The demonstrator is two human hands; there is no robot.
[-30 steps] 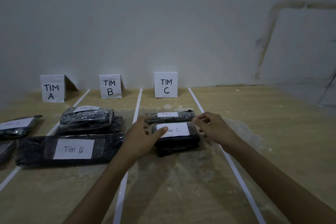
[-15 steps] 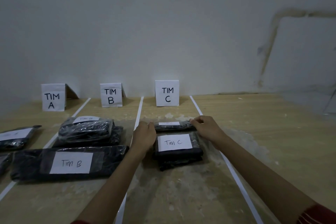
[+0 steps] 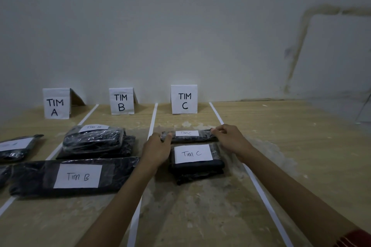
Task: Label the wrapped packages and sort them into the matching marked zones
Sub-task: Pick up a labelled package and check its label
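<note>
Two black wrapped packages labelled "Tim C" lie in the lane in front of the TIM C sign [image 3: 184, 99]. My left hand [image 3: 157, 149] grips the left end of the far, thin Tim C package [image 3: 187, 136], and my right hand [image 3: 230, 139] grips its right end. The near Tim C package [image 3: 195, 159] rests between my wrists, stacked on another dark bundle. In the TIM B lane a long Tim B package [image 3: 76, 176] lies in front of a stacked, plastic-wrapped Tim B package [image 3: 94, 139].
White tape lines [image 3: 152, 120] divide the wooden table [image 3: 291, 146] into lanes. The TIM A sign [image 3: 56, 104] and TIM B sign [image 3: 121, 101] stand against the wall. A labelled package [image 3: 16, 146] lies in the A lane at the left edge.
Both hands moved forward from the near Tim C package to the ends of the far thin one. The camera view tilted slightly.
</note>
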